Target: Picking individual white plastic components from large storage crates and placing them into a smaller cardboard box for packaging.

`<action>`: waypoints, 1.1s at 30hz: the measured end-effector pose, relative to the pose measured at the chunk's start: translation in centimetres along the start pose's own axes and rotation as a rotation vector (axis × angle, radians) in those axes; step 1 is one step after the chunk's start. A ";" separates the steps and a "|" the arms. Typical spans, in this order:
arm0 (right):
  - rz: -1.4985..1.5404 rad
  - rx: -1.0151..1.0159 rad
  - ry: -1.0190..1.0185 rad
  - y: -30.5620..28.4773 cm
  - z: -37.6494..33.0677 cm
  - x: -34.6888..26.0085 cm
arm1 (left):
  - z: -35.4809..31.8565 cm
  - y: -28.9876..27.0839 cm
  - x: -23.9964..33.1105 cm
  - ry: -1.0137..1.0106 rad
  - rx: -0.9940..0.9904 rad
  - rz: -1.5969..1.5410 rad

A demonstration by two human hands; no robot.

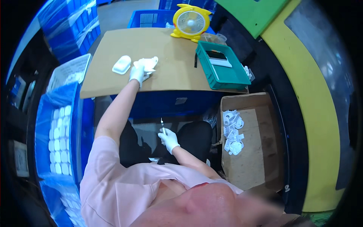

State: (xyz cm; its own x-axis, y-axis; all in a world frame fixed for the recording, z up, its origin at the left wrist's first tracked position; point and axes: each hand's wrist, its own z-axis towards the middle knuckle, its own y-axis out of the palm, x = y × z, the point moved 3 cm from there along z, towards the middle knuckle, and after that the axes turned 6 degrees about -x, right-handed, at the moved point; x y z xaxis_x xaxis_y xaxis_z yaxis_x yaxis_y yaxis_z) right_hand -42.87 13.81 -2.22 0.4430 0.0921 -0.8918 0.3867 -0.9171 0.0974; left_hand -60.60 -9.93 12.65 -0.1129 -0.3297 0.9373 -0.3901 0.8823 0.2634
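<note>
My left hand (138,73), in a white glove, reaches over the cardboard-topped table. Its fingers are closed on a white plastic part (150,62) at the pile of white pieces there; the fingertips are partly hidden. Just left of it lies a white rounded plastic housing (122,65), apart from the hand. Above my lap, my right hand (169,140), also gloved, is wrapped round a slim pen-shaped craft knife (162,124). Its thin tip points up and away from me, towards the table's front edge.
A yellow fan (191,23) stands at the table's back right, by a green tray (223,81) with a phone-like dark object. To my right, a cardboard box (270,140) contains white plastic pieces. A blue crate (77,143) of white housings stands at my left.
</note>
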 end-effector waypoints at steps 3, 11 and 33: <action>0.023 -0.060 0.010 1.0 -0.5 -0.9 | 5.2 2.3 -2.3 0.204 -0.361 -0.300; -0.095 0.121 -0.206 -0.7 0.8 0.3 | 5.5 5.7 -4.9 -0.083 -0.460 -0.618; -0.555 1.007 0.059 -37.7 -5.5 2.1 | 5.1 4.6 -5.1 -0.138 -0.512 -0.693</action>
State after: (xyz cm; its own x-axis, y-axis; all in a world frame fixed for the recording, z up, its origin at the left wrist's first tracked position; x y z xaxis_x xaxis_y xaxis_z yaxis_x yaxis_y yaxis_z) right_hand -52.09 50.66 -5.31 0.4613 0.5734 -0.6771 -0.2695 -0.6365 -0.7227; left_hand -66.48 -5.90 7.97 -0.1252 -0.8568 0.5002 0.0431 0.4990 0.8656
